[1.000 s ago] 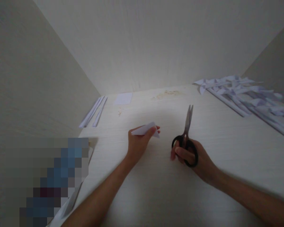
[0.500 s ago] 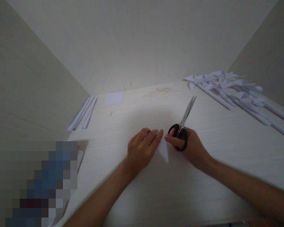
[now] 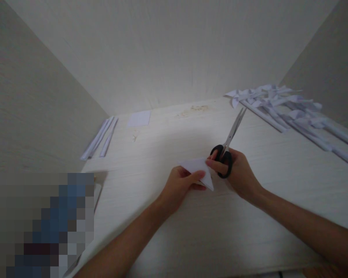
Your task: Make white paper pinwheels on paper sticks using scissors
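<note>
From here I see that my left hand, palm-down over the folded paper 0.5 s ago, now pinches it thumb-up over the counter, baring more of it. My right hand holds the scissors, blades pointing away, fingertips at the paper's corner: handling, I judge, not cutting.

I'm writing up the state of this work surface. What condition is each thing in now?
Left hand: closed on the folded paper
Right hand: holding the scissors, fingertips at the paper's corner
Folded paper: creased into layers, held
Scissors: blades slightly apart, pointing away from the person
Flat sheet: unfolded, lying down
Paper rolls at left: rolled, lying down
Paper pieces at right: shaped, heaped
</note>
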Demonstrator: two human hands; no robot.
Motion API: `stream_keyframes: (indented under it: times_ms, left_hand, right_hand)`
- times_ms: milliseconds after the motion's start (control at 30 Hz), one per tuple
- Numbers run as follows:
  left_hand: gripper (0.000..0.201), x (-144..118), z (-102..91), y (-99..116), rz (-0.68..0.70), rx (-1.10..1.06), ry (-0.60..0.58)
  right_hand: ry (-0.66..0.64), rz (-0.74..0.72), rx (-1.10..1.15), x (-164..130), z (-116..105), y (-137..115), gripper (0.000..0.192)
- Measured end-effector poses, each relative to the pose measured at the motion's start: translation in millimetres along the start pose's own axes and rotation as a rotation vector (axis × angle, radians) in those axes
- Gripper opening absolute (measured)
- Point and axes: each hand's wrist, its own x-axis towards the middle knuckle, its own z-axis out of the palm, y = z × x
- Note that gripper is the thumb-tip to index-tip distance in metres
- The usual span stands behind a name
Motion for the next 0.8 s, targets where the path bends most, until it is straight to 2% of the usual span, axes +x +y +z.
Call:
stream_keyframes:
  times_ms: [67, 133, 167, 233, 300, 400, 500, 800]
  left_hand:
    - [0.019, 1, 0.2, 0, 0.034, -0.036, 0.057]
    - [0.012, 4, -3.2, 3, 0.087, -0.149, 0.136]
    - [0.008, 6, -5.9, 6, 0.117, -0.211, 0.174]
    - [0.005, 8, -12.1, 13, 0.173, -0.314, 0.235]
    - [0.009, 10, -17.8, 19, 0.214, -0.382, 0.284]
    - [0.013, 10, -23.0, 26, 0.271, -0.426, 0.319]
    - [0.013, 10, -23.5, 29, 0.320, -0.433, 0.305]
    - [0.017, 8, -18.9, 29, 0.264, -0.464, 0.321]
  right_hand:
    - [0.014, -0.020, 0.000, -2, -1, -2, 0.020]
    - [-0.083, -0.001, 0.076, -7, -2, -5, 0.027]
    - [-0.192, 0.038, 0.138, -9, -3, -6, 0.032]
    - [-0.497, 0.158, 0.265, -16, -3, -8, 0.042]
    - [-0.765, 0.273, 0.336, -24, -2, -6, 0.049]
    - [-0.958, 0.350, 0.358, -32, 2, 0, 0.051]
    - [-1.000, 0.368, 0.346, -33, 5, 3, 0.050]
    - [-0.929, 0.405, 0.355, -32, 6, -1, 0.049]
